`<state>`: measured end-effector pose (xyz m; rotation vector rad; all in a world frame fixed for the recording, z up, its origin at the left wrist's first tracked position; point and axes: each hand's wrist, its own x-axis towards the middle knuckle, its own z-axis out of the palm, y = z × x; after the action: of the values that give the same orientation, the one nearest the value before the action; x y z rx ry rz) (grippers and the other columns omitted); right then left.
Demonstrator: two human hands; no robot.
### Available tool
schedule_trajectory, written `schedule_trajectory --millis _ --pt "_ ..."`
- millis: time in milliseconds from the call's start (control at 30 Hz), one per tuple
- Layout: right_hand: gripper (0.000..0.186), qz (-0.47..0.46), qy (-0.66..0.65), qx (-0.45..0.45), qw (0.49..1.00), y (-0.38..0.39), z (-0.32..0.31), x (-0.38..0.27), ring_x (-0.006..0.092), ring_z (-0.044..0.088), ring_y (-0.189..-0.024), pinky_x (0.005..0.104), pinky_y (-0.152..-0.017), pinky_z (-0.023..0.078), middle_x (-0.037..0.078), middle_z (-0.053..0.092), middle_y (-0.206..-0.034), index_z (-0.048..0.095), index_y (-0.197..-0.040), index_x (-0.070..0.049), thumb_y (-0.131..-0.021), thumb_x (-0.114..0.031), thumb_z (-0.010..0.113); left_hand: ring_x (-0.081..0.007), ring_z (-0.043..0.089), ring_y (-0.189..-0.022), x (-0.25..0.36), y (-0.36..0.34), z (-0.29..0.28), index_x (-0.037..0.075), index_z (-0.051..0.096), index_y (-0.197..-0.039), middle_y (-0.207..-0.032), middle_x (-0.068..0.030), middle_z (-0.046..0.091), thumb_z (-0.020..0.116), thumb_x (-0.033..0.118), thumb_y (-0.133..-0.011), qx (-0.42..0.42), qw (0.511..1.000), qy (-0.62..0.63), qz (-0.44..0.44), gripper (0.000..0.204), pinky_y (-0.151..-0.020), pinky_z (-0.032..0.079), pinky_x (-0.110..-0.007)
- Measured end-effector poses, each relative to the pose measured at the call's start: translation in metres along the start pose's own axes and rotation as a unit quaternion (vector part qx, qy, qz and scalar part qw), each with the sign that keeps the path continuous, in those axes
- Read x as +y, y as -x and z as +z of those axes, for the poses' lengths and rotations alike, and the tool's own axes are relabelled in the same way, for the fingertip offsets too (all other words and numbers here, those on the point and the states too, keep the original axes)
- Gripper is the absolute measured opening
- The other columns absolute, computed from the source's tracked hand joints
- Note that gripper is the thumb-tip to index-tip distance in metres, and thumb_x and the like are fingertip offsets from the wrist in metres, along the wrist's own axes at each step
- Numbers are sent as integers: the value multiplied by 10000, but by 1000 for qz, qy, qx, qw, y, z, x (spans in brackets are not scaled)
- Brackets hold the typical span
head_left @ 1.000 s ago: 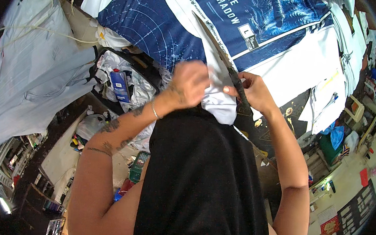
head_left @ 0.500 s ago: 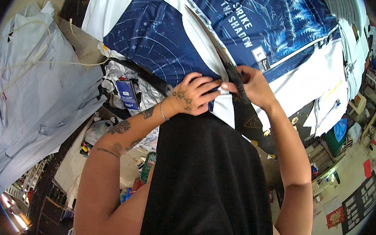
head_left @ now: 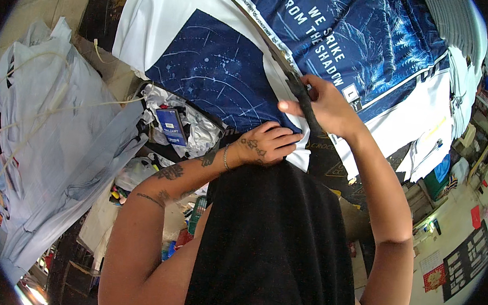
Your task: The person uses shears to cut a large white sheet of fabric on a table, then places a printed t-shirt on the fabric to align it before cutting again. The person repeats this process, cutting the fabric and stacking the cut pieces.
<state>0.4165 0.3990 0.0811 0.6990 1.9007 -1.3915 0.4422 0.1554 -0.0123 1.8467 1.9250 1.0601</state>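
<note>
My left hand (head_left: 268, 145) has dropped to the near hem of the blue-and-white printed jersey fabric (head_left: 227, 75) on the desk, fingers curled on it; my right hand (head_left: 323, 104) has risen, fingers gripping the dark strip (head_left: 304, 97).

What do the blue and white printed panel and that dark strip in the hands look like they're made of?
Blue and white printed panel: likely smooth synthetic knit fabric; it lies flat with soft creases. Dark strip pinched by the right hand: apparently a narrow, limp fabric band. The left hand presses the panel's edge.
</note>
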Motion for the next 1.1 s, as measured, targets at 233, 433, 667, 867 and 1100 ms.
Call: schedule_trajectory --millis 233,433,667,867,1100 --pt "813 21 54 3 998 -26 -1 -32 207 702 -751 338 -730 542 107 717 -775 782 -1042 -1 -685 -724 884 -174 644 -1125 -4 -2 -5 100 726 -1005 -1317 -41 697 652 195 -888 20 999 17 24 168 -962 521 -376" --pt "913 -10 21 -8 1000 -49 -1 -64 269 728 -819 395 -812 563 159 739 -823 772 -1036 31 -658 -798 842 -169 638 -1105 -8 5 -1 112 740 -1031 -1345 -4 695 673 195 -893 -16 998 42 54 174 -933 520 -342" --pt "1001 -5 74 -12 997 -85 -3 -100 298 741 -892 406 -862 563 169 760 -925 786 -1026 35 -644 -890 770 -203 649 -1150 -14 6 5 81 730 -1099 -1253 -33 719 632 186 -916 -125 966 201 100 232 -950 532 -366" --pt "1030 -58 98 -22 993 -112 -1 -121 315 741 -927 400 -856 567 192 756 -947 784 -1041 59 -614 -878 792 -274 682 -1025 -5 -17 28 86 722 -962 -1001 -65 737 624 144 -876 -93 933 323 130 143 -930 531 -416" --pt "829 -123 93 53 987 -65 -2 -116 258 727 -852 399 -800 565 166 762 -922 789 -1137 3 -699 -695 872 -329 704 -1026 28 -67 29 58 747 -1004 -1030 -138 751 632 60 -854 -98 919 382 10 189 -901 559 -438"
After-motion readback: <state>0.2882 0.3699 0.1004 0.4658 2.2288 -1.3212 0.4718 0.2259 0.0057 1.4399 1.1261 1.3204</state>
